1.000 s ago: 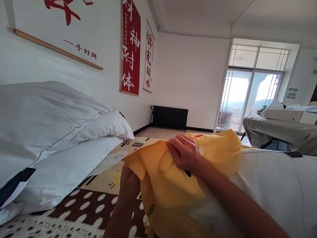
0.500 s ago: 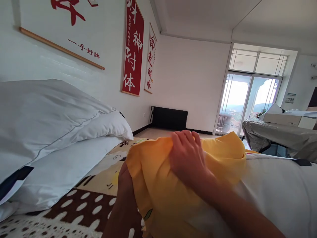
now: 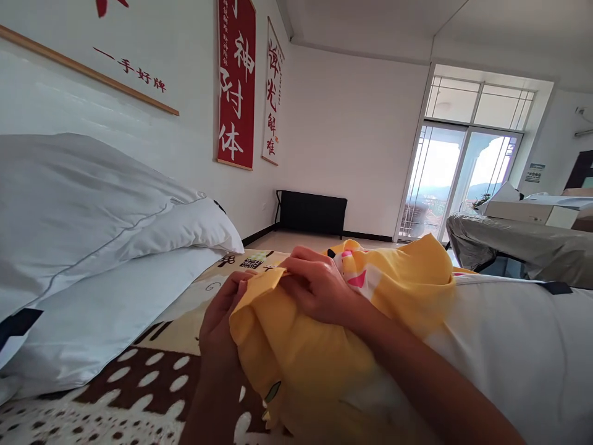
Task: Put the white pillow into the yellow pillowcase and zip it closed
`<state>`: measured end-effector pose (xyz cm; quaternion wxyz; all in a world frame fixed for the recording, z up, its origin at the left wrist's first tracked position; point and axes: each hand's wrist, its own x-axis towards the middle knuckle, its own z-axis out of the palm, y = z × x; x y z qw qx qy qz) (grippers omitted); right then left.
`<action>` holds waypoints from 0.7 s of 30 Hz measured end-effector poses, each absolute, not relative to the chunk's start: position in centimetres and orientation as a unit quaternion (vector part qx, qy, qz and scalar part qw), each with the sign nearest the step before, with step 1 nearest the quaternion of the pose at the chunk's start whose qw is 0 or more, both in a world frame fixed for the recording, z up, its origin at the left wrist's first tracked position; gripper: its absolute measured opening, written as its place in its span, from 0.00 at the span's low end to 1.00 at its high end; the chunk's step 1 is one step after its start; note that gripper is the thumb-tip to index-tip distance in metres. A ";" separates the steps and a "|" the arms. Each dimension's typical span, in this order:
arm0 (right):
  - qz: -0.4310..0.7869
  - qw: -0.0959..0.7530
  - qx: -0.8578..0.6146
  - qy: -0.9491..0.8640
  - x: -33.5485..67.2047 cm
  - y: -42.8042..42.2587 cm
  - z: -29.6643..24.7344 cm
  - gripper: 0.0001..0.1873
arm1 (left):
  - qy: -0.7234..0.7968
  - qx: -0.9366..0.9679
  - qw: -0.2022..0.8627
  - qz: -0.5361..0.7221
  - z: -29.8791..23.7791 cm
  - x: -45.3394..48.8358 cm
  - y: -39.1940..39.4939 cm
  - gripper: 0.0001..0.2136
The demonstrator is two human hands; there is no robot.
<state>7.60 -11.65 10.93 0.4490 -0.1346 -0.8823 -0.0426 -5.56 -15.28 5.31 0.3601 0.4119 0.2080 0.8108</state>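
Note:
A yellow pillowcase (image 3: 319, 352) with pink and white print is drawn partway over a white pillow (image 3: 504, 346) that reaches off to the right. My left hand (image 3: 221, 318) is closed on the case's edge at its left end, with some fingers hidden behind the fabric. Beside it, my right hand (image 3: 315, 284) grips the top of the same edge, fingers bent over the cloth. Its other side is folded back, so the print shows behind my right wrist. A small green leaf print is visible low on the case.
Stacked white pillows (image 3: 106, 247) lie at the left on a brown and cream patterned blanket (image 3: 139, 377). A black folded panel (image 3: 310, 212) leans by the far wall. At the right stands a covered table (image 3: 519, 247) with boxes, near a glass door (image 3: 456, 179).
My right hand has moved left and closer to my left hand, taking the pillowcase edge. The printed side behind it has come into view. The camera view has shifted slightly.

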 end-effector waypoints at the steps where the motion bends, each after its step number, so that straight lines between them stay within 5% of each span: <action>1: -0.051 0.463 -0.120 -0.877 7.7 -11.6 10.9 0.10 | 0.192 0.413 0.377 0.807 5.0 -5.8 -15.1 0.09; 6: -0.102 0.508 -0.094 -0.850 7.6 -11.7 10.8 0.07 | 0.196 0.453 0.336 0.802 4.5 -6.2 -15.1 0.07; 14: -0.145 0.364 -0.119 -0.912 7.2 -12.6 10.3 0.08 | 0.249 0.555 0.095 0.788 5.4 -6.2 -16.5 0.05; 21: -0.222 0.322 -0.248 -0.886 8.0 -11.6 13.4 0.09 | 0.295 0.449 0.276 0.797 4.6 -6.6 -13.0 0.17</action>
